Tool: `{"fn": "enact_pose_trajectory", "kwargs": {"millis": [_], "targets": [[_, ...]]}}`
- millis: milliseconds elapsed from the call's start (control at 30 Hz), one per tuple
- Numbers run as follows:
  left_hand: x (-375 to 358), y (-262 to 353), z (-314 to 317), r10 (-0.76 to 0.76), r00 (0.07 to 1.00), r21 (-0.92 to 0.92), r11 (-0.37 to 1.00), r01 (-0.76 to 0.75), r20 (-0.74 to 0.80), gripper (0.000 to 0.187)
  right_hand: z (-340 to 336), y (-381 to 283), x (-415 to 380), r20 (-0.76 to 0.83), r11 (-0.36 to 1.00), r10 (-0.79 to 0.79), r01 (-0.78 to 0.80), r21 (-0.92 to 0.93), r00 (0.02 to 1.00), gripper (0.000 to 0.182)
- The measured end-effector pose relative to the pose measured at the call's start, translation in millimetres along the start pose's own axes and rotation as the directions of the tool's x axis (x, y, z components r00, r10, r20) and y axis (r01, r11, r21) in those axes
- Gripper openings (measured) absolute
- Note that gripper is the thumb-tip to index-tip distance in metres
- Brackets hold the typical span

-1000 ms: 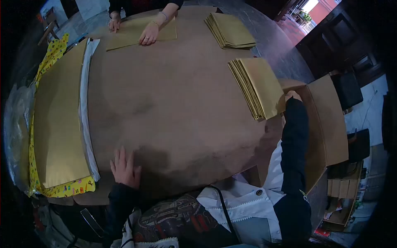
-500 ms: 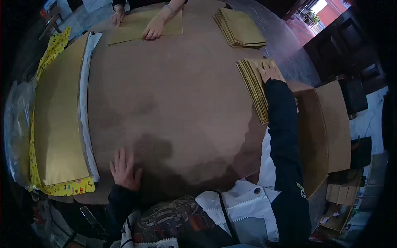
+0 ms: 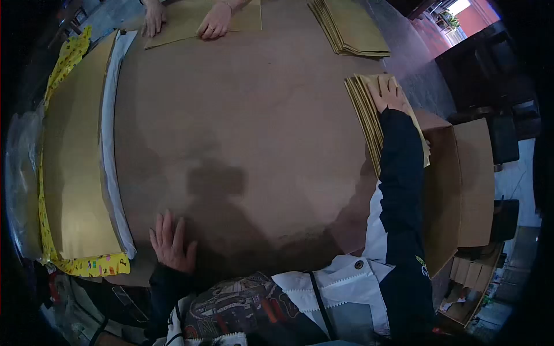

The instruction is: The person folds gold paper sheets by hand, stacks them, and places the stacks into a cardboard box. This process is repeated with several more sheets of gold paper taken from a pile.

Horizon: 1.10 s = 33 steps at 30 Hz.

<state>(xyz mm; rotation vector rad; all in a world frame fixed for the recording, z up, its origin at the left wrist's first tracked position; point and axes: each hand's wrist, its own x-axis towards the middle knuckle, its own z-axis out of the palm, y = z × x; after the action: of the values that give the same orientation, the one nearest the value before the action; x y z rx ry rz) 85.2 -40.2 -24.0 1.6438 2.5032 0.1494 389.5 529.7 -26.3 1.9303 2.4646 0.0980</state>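
Observation:
My left hand [image 3: 172, 247] lies on the brown tabletop [image 3: 242, 121] near its front edge, fingers stretched out and holding nothing. At the right side, my right hand [image 3: 390, 95] rests with spread fingers on a pile of folded gold-coloured paper [image 3: 369, 124]. The layered folds of this pile face left, and part of it is hidden under my dark sleeve. Behind it lies a second pile of folded gold paper [image 3: 355, 29]. On the left is a long stack of flat gold sheets [image 3: 78, 161], lying on yellow printed wrapping [image 3: 95, 265] with a white edge along its right.
Across the table a co-worker's hands [image 3: 214, 22] press on a gold sheet [image 3: 179, 20]. An open cardboard box [image 3: 476, 184] stands against the table's right side. Clear plastic [image 3: 23, 179] bulges at the far left. A dark door [image 3: 485, 69] is beyond the right corner.
The view has shifted slightly. More of the paper's lower right edge shows beyond my right sleeve, over the box side. My right hand stays on the pile; my left hand stays on the table.

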Motion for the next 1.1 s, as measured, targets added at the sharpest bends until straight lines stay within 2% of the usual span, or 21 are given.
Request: {"fn": "enact_pose_trajectory", "kwargs": {"millis": [100, 167, 200, 233, 300, 333, 500, 567, 600, 633, 700, 733, 800, 833, 900, 967, 1033, 1100], "targets": [[1, 2, -1, -0.005, 1.000, -0.027, 1.000, 0.005, -0.014, 0.056, -7, 2, -11, 0.010, 1.000, 0.022, -0.021, -0.008, 1.000, 0.065], [1, 3, -2, -0.015, 1.000, -0.044, 0.999, 0.014, -0.027, 0.058, -6, 7, -5, 0.084, 0.995, -0.020, 0.028, -0.092, 0.996, 0.060], [2, 2, -2, -0.012, 1.000, -0.042, 0.999, 0.011, -0.022, 0.059, -10, 6, 0, 0.080, 0.975, -0.149, 0.160, -0.155, 0.986, 0.054], [1, 2, -2, -0.010, 1.000, -0.041, 0.999, 0.009, -0.019, 0.059, -12, 5, 2, 0.081, 0.975, -0.151, 0.162, -0.154, 0.985, 0.054], [-1, -1, 1, 0.002, 1.000, -0.041, 0.999, -0.003, -0.031, 0.060, -28, -6, 3, -0.108, 0.979, -0.188, 0.196, 0.064, 0.976, 0.051], [-2, -2, 2, 0.013, 0.999, -0.042, 0.999, -0.015, -0.046, 0.060, -16, -2, 11, -0.261, 0.948, -0.303, 0.318, 0.016, 0.916, 0.048], [1, 2, -3, -0.016, 1.000, -0.026, 1.000, 0.016, -0.010, 0.060, 12, -5, 51, -0.180, 0.919, -0.364, 0.384, 0.088, 0.914, 0.040], [0, 1, -3, -0.012, 1.000, -0.019, 1.000, 0.012, 0.010, 0.061, -1, -9, 39, -0.256, 0.943, -0.257, 0.300, 0.143, 0.932, 0.048], [-1, -1, 0, -0.010, 1.000, -0.033, 0.999, 0.009, -0.006, 0.061, -4, 7, 43, -0.357, 0.881, -0.349, 0.433, 0.191, 0.866, 0.049], [0, -2, 2, 0.002, 1.000, -0.048, 0.999, -0.003, -0.021, 0.062, -21, 12, 30, -0.354, 0.891, -0.330, 0.413, 0.191, 0.875, 0.049], [-3, -3, 5, 0.010, 1.000, -0.028, 1.000, -0.011, -0.029, 0.062, -64, 37, -3, -0.555, 0.919, -0.184, 0.342, 0.195, 0.811, 0.048], [-2, -4, 6, -0.001, 0.999, -0.011, 1.000, 0.001, -0.043, 0.062, -76, 58, -27, -0.553, 0.934, -0.152, 0.302, 0.190, 0.819, 0.048], [-3, -7, 13, 0.036, 0.997, 0.010, 0.999, -0.035, -0.067, 0.062, -95, 102, -73, -0.424, 0.979, -0.095, 0.163, 0.126, 0.901, 0.044], [-2, -7, 16, 0.032, 0.995, 0.033, 0.999, -0.029, -0.099, 0.061, -90, 132, -88, -0.329, 0.999, -0.030, 0.039, 0.023, 0.944, 0.033], [-2, -7, 18, 0.046, 0.994, 0.022, 0.999, -0.044, -0.100, 0.060, -73, 169, -134, -0.155, 0.997, 0.075, -0.077, -0.009, 0.985, 0.023], [-3, -7, 19, 0.038, 0.993, 0.015, 0.999, -0.037, -0.110, 0.059, -40, 198, -175, -0.208, 0.998, 0.044, -0.054, -0.045, 0.977, 0.017], [-4, -12, 27, 0.038, 0.991, 0.035, 0.999, -0.034, -0.126, 0.058, -22, 187, -205, -0.244, 0.994, 0.053, -0.076, -0.085, 0.968, 0.015], [-5, -17, 36, 0.021, 0.992, 0.030, 0.999, -0.018, -0.124, 0.058, -13, 168, -213, -0.291, 0.995, -0.001, -0.028, -0.096, 0.957, 0.014]]}}
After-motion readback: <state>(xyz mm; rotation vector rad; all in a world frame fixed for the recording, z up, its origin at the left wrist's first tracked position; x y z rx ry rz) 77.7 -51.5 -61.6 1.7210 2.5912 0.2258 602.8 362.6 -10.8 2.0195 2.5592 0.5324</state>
